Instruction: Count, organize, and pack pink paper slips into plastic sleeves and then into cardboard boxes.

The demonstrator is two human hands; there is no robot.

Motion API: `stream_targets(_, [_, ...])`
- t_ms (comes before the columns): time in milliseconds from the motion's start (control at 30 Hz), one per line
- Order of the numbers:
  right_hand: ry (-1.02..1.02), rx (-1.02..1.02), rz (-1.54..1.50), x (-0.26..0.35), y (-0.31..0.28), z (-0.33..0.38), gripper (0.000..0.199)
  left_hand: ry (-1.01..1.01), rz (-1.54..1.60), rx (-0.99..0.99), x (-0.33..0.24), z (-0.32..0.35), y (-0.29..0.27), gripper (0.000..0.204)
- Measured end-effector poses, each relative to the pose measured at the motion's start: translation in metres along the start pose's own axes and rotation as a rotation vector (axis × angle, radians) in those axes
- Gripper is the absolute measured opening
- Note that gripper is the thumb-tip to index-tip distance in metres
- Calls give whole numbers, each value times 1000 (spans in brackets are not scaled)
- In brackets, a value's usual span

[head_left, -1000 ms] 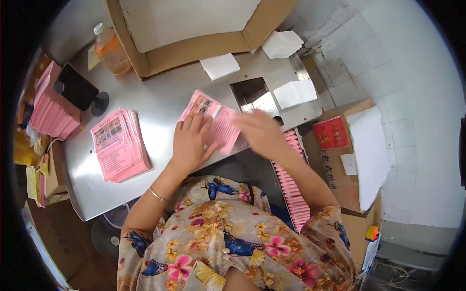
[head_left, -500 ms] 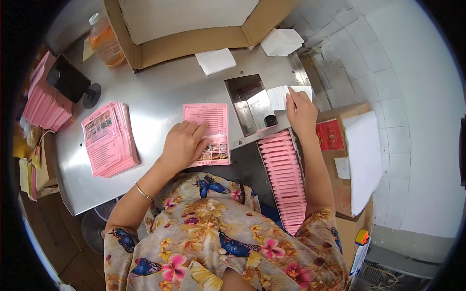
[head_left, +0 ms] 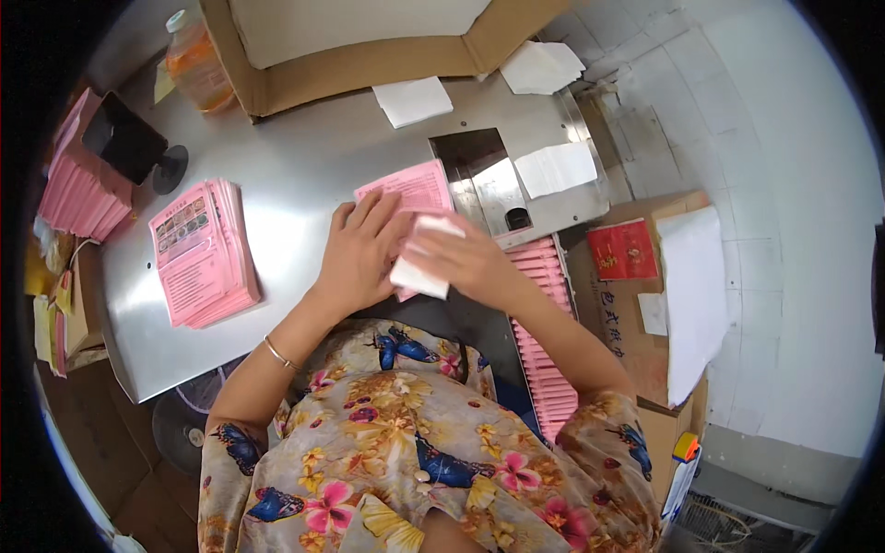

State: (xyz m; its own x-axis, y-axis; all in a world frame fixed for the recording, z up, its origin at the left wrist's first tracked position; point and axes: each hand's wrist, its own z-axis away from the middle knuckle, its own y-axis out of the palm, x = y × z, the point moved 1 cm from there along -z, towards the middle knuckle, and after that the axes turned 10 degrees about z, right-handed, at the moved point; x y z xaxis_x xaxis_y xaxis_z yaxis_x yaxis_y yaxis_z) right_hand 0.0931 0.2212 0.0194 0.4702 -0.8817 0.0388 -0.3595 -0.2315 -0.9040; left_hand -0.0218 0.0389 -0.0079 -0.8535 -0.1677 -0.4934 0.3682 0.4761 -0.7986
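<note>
In front of me, a pink printed sleeve (head_left: 410, 182) lies on the steel table, partly covered by both hands. My left hand (head_left: 358, 249) is laid over its left side with fingers spread, gripping nothing that shows. A folded white paper napkin (head_left: 421, 279) is held in my right hand (head_left: 475, 263), over the sleeve's lower part. That hand is slightly blurred and its fingertips are partly hidden behind the napkin. To the right, more white napkins (head_left: 557, 170) lie on the metal edge, beside the table's rectangular opening (head_left: 475, 184).
A stack of pink sleeves (head_left: 205, 258) stands on the left, and more pink packets (head_left: 78, 184) sit behind a black stand (head_left: 124, 138). Pink packets fill a narrow tray (head_left: 544, 359) beneath my right forearm. A cardboard box (head_left: 369, 83) and an orange-filled bottle (head_left: 198, 69) stand at the back.
My right hand has moved left from the napkins at the metal edge to the sleeve, bringing one napkin with it. My left hand's fingers have spread, and the sleeve has tilted.
</note>
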Motion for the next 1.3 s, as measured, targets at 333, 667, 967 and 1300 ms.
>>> stream_targets(333, [257, 360, 201, -28, 47, -54, 32, 66, 23, -125, -23, -21, -8, 76])
stream_targets(667, [747, 532, 187, -51, -9, 8, 30, -451, -488, -183, 90, 129, -144, 38])
stream_targets(967, [615, -192, 468, -86, -77, 43, 28, -200, -11, -285, 13, 28, -88, 12])
stream_targets(1300, [934, 55, 275, -97, -66, 54, 31, -228, 176, 0, 2, 17, -27, 15])
